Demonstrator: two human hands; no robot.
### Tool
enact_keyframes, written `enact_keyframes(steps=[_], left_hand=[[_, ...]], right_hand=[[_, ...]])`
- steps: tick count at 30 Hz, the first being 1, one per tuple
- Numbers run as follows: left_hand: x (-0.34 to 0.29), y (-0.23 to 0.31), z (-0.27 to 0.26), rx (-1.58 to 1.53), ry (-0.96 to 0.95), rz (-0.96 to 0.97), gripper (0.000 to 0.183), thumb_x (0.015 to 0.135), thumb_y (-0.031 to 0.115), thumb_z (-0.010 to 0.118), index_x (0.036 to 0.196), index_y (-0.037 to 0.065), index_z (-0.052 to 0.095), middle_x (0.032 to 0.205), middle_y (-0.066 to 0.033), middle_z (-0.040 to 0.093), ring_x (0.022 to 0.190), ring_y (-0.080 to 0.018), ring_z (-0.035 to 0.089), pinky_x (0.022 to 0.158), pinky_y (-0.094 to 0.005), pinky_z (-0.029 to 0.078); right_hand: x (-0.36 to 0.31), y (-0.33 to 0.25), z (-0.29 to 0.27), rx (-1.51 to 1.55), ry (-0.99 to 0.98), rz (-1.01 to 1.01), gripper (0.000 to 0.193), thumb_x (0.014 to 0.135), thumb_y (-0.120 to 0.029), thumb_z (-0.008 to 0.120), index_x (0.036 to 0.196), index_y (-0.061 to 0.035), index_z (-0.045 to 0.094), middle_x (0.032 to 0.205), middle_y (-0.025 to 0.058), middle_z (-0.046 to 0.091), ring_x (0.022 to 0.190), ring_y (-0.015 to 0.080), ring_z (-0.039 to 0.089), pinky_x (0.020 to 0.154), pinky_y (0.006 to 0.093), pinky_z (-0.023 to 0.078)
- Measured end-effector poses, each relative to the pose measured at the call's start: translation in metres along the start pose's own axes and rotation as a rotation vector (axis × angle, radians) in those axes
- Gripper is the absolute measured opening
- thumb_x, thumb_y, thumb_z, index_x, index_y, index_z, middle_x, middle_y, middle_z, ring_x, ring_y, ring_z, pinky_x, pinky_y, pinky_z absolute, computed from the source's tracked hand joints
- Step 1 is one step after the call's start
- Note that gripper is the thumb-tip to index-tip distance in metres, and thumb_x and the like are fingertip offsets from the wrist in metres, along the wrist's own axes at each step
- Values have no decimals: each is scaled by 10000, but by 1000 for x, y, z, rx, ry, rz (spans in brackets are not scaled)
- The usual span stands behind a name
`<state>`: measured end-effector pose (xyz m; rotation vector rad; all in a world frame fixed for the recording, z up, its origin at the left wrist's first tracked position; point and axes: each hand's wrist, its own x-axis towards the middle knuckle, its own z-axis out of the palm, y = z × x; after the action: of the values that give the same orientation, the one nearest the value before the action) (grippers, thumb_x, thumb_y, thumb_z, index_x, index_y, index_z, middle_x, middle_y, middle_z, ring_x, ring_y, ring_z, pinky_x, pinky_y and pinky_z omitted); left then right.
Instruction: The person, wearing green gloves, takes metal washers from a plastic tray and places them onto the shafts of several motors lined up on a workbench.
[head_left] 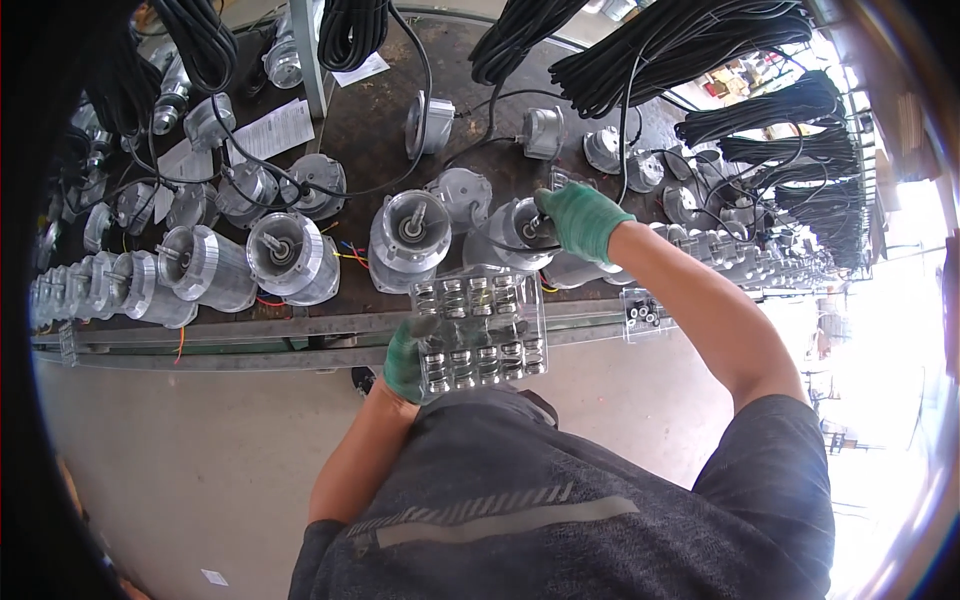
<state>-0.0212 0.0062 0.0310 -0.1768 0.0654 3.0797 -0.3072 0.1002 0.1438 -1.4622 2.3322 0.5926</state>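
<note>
My left hand [404, 362], in a green glove, grips the left side of a clear plastic tray [535, 325]. Rows of small metal spring-like parts [484, 360] sit in its pockets; a middle row looks bare. My right hand [583, 220], also gloved in green, reaches over a silver motor housing [508, 232]. Its fingers are closed together at the shaft in the middle of that housing, and what they pinch is hidden. Just left of it stands another motor [410, 240], upright, its shaft pointing up.
Further motors [292, 258] line the bench edge [345, 325] on both sides. Black cable coils [690, 50] hang over the bench, their leads running down among the motors. Paper sheets [272, 133] lie at back left. A second clear tray [645, 312] with small rings is at the right edge.
</note>
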Motion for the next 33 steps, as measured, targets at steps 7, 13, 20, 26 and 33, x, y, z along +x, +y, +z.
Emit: enact_keyframes(steps=[7,13,20,26,33], left_hand=[[-3,-6,-15,-21,-137,-9,750,955,416,639,1585,47,464,1544,-224,557,1376,-415,587,1145,-620,493],[-14,3,-26,-46,-86,10,742,967,467,725,1528,25,526,1446,-191,645,1304,-368,641,1109,-590,522],[-27,16,-35,-78,-71,178,622,957,388,726,1426,-2,605,1386,-199,680,1271,-367,667,1078,-590,552],[-33,24,-29,53,-1,218,785,922,448,765,1535,25,515,1469,-221,623,1278,-379,668,1078,-604,558],[-43,28,-22,36,38,181,835,901,493,770,1550,43,501,1465,-210,630,1293,-398,655,1082,-627,548]], right_hand=[[13,-9,26,-161,36,-167,230,862,-103,717,1066,-28,791,1082,177,795,1057,353,766,926,421,610],[19,-7,-14,-194,-163,-85,272,935,-250,678,1070,-54,809,1072,181,797,1038,366,766,903,440,604],[-42,-58,-59,106,186,-335,554,944,-412,761,1393,-115,631,1235,126,686,1182,320,671,984,448,562],[-53,-105,-37,151,259,-377,629,865,-474,814,1340,-95,655,1243,106,658,1097,315,697,914,443,587],[-44,-101,-30,352,352,-485,483,915,-333,817,1274,-40,679,1126,120,722,973,276,743,859,397,604]])
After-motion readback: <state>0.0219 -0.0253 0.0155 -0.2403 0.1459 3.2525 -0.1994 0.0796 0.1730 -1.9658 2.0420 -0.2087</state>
